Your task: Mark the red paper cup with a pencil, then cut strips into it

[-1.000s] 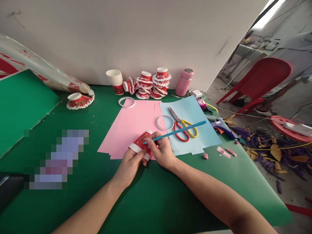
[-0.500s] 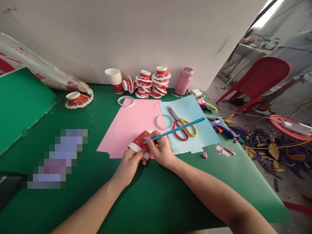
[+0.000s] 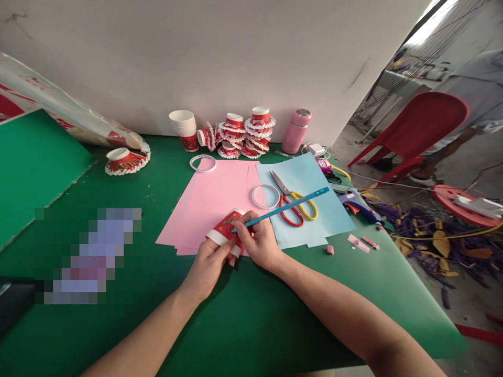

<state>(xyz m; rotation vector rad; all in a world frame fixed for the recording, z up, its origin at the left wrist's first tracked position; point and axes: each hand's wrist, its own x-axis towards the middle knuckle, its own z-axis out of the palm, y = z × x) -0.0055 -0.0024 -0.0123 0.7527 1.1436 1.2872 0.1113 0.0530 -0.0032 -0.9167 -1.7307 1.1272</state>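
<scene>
A red patterned paper cup (image 3: 225,226) with a white rim lies tilted in my left hand (image 3: 208,264), whose fingers are wrapped round it. My right hand (image 3: 259,242) is closed on a blue pencil (image 3: 283,208), its tip against the cup's red side. Under and behind the hands lie pink sheets (image 3: 220,188) and light blue sheets (image 3: 334,214). Scissors (image 3: 291,196) with a red and a yellow handle rest on the blue sheets. One white ring (image 3: 253,196) overlaps both colours of paper; another white ring (image 3: 203,170) sits at the pink sheets' far edge.
Along the wall stand stacked white cups (image 3: 183,120), several fringed red cups (image 3: 261,125) and a pink flask (image 3: 296,131). Another fringed cup (image 3: 118,154) is at the left. A glue gun (image 3: 363,207) lies at the right edge. Beyond are a red chair (image 3: 428,125) and a person.
The blue pencil's far end has dipped very slightly. Both hands and the cup are nearly still.
</scene>
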